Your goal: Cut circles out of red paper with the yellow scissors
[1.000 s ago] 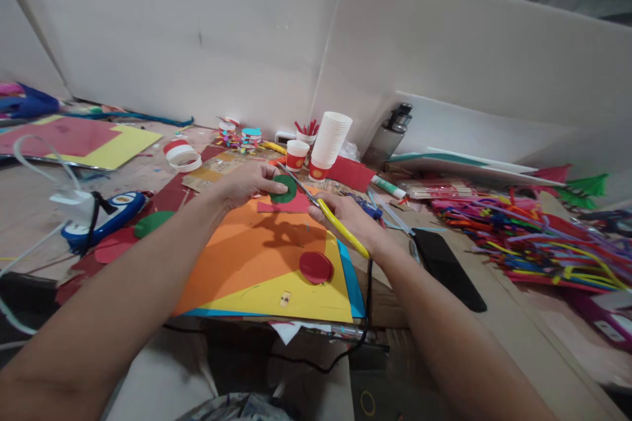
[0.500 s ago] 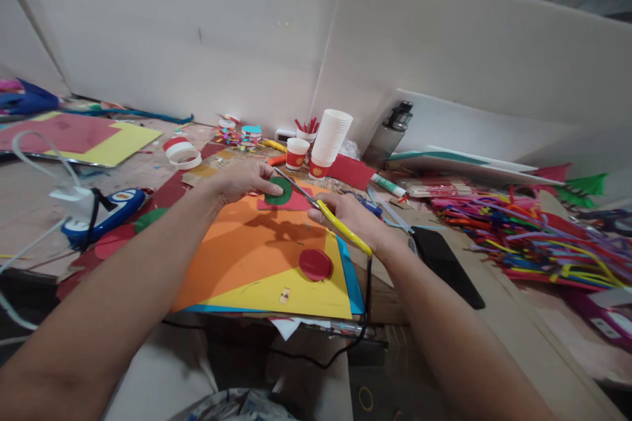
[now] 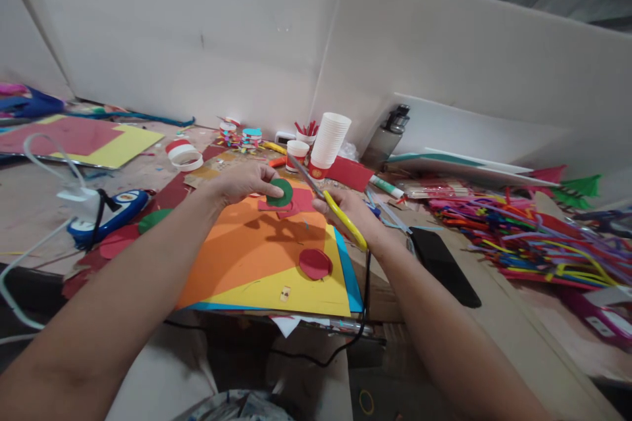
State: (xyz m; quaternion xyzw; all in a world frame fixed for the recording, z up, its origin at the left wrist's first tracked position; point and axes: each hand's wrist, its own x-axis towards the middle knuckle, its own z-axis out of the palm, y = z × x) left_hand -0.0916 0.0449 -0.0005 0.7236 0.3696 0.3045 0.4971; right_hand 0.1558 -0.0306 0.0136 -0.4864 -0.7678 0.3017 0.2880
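Between thumb and fingers, my left hand [image 3: 247, 183] pinches a green paper circle [image 3: 279, 192] above the work sheets. Yellow-handled scissors [image 3: 344, 218] are in my right hand [image 3: 351, 207], their blades pointing up and away to the left, just right of the circle and apart from it. Red paper pieces [image 3: 299, 200] lie beneath the two hands on an orange sheet [image 3: 237, 243]. Nearer to me, a small pile of red paper circles [image 3: 315, 265] rests on the orange and yellow sheet [image 3: 296, 296].
Behind the hands stand a stack of paper cups [image 3: 330, 138] and a dark bottle [image 3: 390, 135]. A black phone [image 3: 444, 266] and many colourful pipe cleaners [image 3: 533, 230] lie to the right. A blue glue gun [image 3: 108, 217] with cables sits at the left.
The scissors have drawn away from the green circle, moving slightly right with my right hand. A red paper scrap now shows below the circle. My left hand keeps its pinch.
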